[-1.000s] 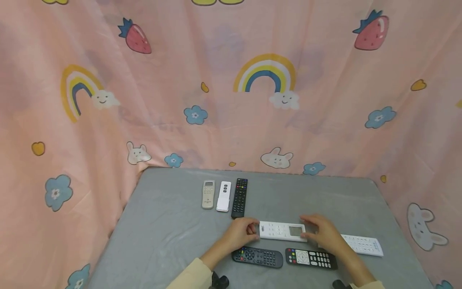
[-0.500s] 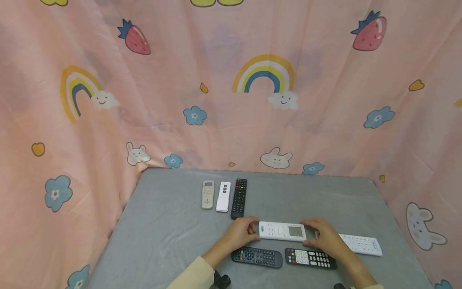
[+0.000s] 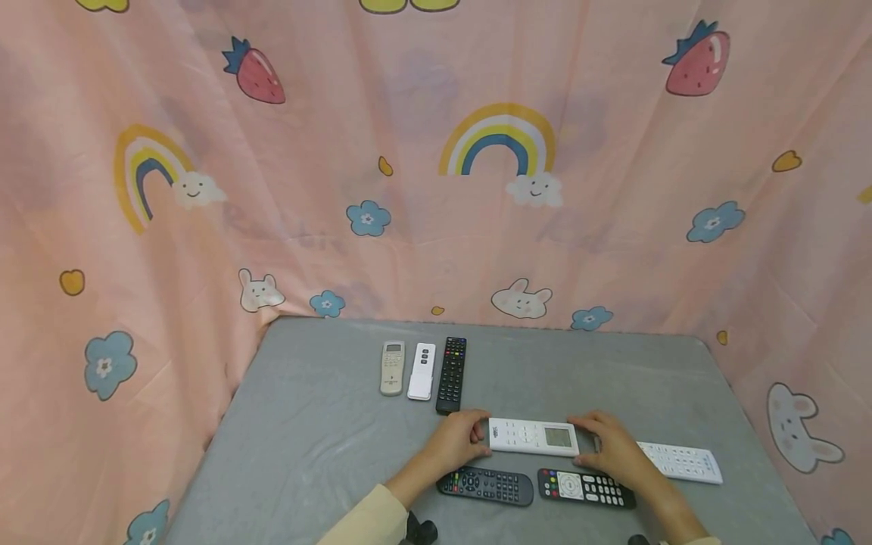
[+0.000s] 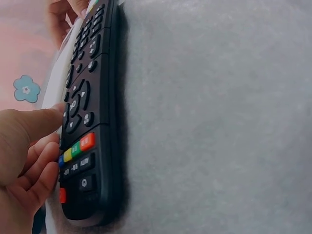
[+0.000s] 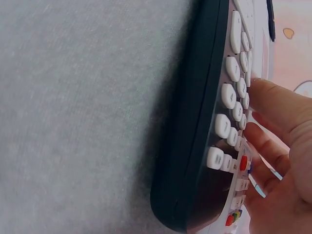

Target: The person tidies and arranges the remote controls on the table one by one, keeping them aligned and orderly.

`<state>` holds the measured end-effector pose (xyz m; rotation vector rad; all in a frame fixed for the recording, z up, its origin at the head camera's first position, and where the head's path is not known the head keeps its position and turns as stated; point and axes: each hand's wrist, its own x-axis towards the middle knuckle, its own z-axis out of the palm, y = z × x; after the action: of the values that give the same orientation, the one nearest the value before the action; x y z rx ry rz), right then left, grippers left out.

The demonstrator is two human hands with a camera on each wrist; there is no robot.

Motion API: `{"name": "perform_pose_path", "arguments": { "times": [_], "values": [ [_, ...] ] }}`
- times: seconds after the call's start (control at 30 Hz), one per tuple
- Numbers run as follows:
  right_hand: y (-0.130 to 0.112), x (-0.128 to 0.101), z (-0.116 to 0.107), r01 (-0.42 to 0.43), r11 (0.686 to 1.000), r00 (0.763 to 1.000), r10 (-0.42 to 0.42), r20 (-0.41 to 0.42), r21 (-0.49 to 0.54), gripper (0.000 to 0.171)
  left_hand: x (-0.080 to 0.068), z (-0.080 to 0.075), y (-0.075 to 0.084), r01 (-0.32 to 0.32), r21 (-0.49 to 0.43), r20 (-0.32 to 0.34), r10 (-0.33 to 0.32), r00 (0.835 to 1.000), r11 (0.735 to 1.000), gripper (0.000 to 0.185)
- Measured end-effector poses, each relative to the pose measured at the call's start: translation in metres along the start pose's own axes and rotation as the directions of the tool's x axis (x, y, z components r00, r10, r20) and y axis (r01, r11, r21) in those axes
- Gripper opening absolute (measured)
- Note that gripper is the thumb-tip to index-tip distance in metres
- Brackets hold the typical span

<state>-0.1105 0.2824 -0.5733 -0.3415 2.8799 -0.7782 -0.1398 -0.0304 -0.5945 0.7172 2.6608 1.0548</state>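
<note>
Air-conditioner remote (image 3: 534,437) lies crosswise on the desk (image 3: 320,446), left hand (image 3: 455,440) at its left end, right hand (image 3: 608,447) at its right end. Nearer than the fingers: two TV remotes (image 3: 486,484) (image 3: 586,487), side by side. Right of the right-hand fingers: long remote (image 3: 681,460). Beyond the left-hand fingers: three remotes (image 3: 422,369) in a row.

**Pink printed cloth around a grey surface**

A pink cloth backdrop (image 3: 436,189) hangs behind and along both sides, creased in soft folds. It is printed with rainbows on smiling clouds, strawberries, blue flowers, white rabbit heads and small yellow hearts. One rainbow (image 3: 500,147) sits at far centre, another at far left; strawberries mark the upper left and upper right. Below it lies a flat surface (image 3: 306,424) covered in grey, slightly wrinkled fabric, its far edge meeting the cloth. The light is even and soft, with faint shadows.
</note>
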Motion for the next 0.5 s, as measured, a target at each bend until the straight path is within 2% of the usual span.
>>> {"name": "perform_pose_path", "arguments": {
  "times": [0.5],
  "values": [
    [0.0030, -0.0003, 0.0025, -0.003, 1.000, 1.000, 0.003, -0.022, 0.001, 0.065, -0.0037, 0.0068, 0.0016, 0.014, 0.048, -0.047, -0.011, 0.999, 0.999, 0.056]
  ]
}}
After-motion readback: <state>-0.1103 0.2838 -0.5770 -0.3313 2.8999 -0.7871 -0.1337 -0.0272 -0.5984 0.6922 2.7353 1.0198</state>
